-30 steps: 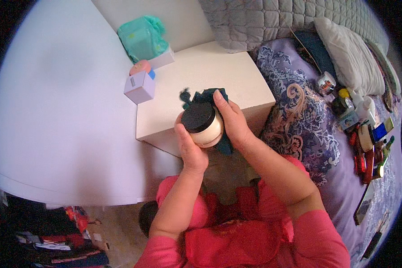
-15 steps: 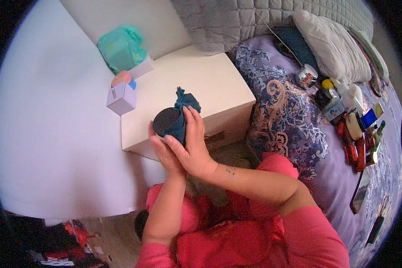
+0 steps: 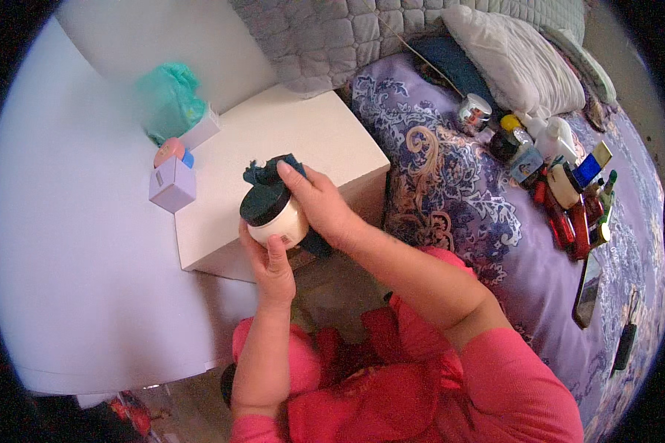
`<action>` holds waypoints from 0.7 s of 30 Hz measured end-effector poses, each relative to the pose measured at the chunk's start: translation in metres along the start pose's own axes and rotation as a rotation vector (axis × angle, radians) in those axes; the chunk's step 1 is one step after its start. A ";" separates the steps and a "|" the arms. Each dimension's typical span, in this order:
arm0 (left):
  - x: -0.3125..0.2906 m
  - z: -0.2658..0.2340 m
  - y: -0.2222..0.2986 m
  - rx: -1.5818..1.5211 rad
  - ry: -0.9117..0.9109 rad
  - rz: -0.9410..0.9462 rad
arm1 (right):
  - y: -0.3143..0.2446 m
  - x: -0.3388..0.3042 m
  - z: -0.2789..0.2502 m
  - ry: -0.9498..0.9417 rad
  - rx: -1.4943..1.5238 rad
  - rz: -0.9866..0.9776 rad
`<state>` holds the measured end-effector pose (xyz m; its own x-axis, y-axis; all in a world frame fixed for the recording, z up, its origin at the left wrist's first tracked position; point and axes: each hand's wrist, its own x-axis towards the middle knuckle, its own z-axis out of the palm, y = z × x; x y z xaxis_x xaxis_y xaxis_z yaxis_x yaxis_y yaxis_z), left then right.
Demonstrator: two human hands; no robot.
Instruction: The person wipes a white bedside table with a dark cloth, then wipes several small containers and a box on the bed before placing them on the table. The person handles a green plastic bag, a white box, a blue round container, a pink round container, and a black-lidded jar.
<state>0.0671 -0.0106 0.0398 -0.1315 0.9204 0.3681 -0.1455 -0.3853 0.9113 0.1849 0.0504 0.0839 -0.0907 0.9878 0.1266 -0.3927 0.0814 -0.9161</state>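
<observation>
Head view: the left hand (image 3: 270, 258) cups a cream-coloured jar (image 3: 277, 221) from below, thumb up along its front, fingers wrapped round the base. The jar has a dark lid (image 3: 264, 204) and is held tilted in the air, over the front edge of the white bedside table (image 3: 303, 136) near its right front corner. The right hand (image 3: 321, 207) presses a dark teal cloth (image 3: 267, 170) against the lid and the jar's far side, fingers curled over the cloth with the forefinger stretched along the top. Judging by this, the wiping of the jar is under way: the lid is covered by the cloth on one side, and the body looks yet to be gone over.

At the table's back left corner stand a small lilac box (image 3: 172, 186), a pink and blue ball-like thing (image 3: 171, 152) and a green bag (image 3: 168, 100). On the bed (image 3: 451, 199) to the right lie bottles and tubes (image 3: 561, 184).

Against half a second ago, the jar has turned: then its dark lid faced the camera and hid the body; now the cream side shows.
</observation>
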 end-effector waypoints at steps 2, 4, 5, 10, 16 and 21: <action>0.001 -0.002 -0.007 0.142 0.096 0.104 | 0.011 -0.007 0.010 0.077 -0.218 -0.120; 0.004 -0.009 -0.007 0.322 0.218 0.131 | 0.005 -0.027 0.027 0.094 -0.407 -0.280; 0.012 -0.009 -0.010 0.251 0.246 0.132 | 0.019 -0.029 0.034 0.173 -0.491 -0.448; 0.015 0.002 0.021 0.462 0.153 0.272 | 0.018 -0.018 0.028 0.005 0.142 -0.002; 0.014 0.002 0.026 0.005 -0.077 0.191 | -0.025 -0.004 -0.006 -0.083 0.399 0.277; 0.010 0.001 0.028 -0.099 -0.195 -0.045 | -0.039 -0.010 -0.003 -0.169 0.224 0.241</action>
<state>0.0625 -0.0120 0.0694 0.0683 0.9285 0.3649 -0.2438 -0.3392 0.9086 0.2038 0.0377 0.1176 -0.3473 0.9378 -0.0043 -0.5310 -0.2004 -0.8234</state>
